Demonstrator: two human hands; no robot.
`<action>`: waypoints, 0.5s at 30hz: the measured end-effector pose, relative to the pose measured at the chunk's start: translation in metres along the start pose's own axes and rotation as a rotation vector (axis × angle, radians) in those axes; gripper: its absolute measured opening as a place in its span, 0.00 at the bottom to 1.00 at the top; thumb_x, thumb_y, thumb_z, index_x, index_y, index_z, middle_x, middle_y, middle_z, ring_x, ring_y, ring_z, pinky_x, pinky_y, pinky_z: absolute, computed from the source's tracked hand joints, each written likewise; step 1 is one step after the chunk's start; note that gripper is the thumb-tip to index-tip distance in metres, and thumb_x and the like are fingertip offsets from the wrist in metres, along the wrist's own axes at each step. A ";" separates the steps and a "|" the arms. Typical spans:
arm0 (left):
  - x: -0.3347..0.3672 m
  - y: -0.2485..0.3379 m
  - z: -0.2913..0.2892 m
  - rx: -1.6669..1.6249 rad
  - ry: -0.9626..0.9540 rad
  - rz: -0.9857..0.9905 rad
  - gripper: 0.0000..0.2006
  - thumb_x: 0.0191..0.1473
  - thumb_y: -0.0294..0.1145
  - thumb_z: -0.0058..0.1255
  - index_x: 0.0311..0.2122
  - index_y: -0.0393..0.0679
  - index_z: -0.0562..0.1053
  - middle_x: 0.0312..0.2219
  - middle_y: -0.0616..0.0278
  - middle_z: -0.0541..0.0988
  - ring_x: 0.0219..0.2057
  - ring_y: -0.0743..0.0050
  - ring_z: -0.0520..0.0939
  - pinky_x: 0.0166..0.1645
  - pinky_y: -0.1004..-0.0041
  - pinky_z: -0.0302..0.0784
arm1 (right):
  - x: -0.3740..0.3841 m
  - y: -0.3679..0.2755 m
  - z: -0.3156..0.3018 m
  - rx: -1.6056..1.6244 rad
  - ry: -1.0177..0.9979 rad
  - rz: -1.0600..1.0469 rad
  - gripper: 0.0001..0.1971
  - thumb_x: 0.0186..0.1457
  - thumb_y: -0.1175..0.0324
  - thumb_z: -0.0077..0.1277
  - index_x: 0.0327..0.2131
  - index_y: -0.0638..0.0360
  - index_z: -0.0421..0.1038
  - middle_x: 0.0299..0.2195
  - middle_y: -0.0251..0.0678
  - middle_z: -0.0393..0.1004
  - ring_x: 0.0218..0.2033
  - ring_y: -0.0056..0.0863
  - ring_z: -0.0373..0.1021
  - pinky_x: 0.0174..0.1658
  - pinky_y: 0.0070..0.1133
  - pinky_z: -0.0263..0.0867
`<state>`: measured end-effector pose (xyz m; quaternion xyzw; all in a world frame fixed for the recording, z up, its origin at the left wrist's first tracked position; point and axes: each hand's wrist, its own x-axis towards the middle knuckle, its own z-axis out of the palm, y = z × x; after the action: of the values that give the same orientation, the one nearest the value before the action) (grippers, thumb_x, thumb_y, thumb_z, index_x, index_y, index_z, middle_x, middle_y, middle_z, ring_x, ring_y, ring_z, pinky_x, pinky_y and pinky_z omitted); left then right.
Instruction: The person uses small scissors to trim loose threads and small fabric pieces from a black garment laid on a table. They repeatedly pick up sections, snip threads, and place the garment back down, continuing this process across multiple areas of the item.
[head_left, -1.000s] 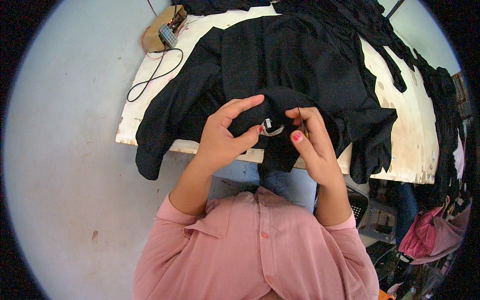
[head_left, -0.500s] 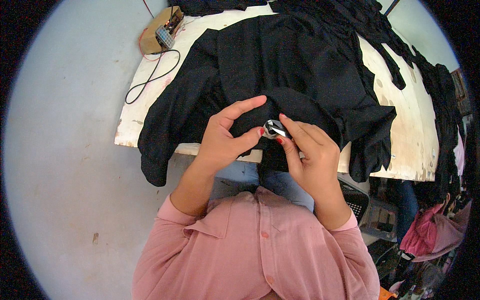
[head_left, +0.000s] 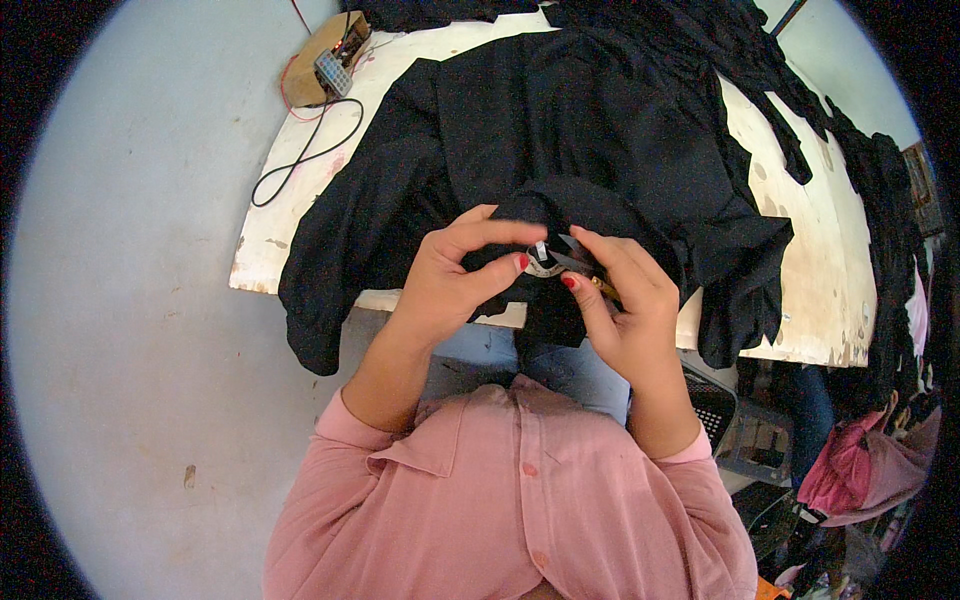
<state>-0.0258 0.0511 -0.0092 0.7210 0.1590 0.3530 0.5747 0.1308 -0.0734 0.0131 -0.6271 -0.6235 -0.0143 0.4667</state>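
Note:
Near the front edge of the table, a black garment [head_left: 600,120] lies spread out, its cloth bunched under both hands. My left hand [head_left: 450,265] curls its thumb and forefinger around a small whitish band [head_left: 540,268] at the cloth. The forefinger is smeared by motion, and what the band is cannot be made out. In my right hand [head_left: 635,295] is a small pair of thread snips [head_left: 575,260], pinched between thumb and fingers. Their dark pointed blades face the band, and a bit of yellow handle shows below the fingers.
The pale wooden table [head_left: 835,260] has worn edges. A brown box [head_left: 312,60] with a small remote control [head_left: 333,73] and a looped black cable [head_left: 300,165] occupies its far left. More black cloth [head_left: 870,200] hangs along the right side. Pink cloth [head_left: 850,460] lies at the lower right.
My left forefinger has come down toward the whitish band. The snips have turned in my right hand, so their blades look dark and spread, and the yellow handle now shows.

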 end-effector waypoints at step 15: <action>0.001 -0.003 0.006 0.146 0.106 -0.034 0.13 0.45 0.28 0.59 0.39 0.43 0.78 0.37 0.64 0.80 0.47 0.73 0.73 0.62 0.66 0.53 | -0.008 0.005 0.004 0.087 -0.137 0.014 0.18 0.36 0.75 0.57 0.37 0.58 0.73 0.30 0.38 0.73 0.29 0.35 0.73 0.31 0.25 0.69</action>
<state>-0.0209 0.0483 -0.0120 0.7384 0.2267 0.3686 0.5173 0.1304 -0.0761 0.0031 -0.6102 -0.6496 0.0591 0.4497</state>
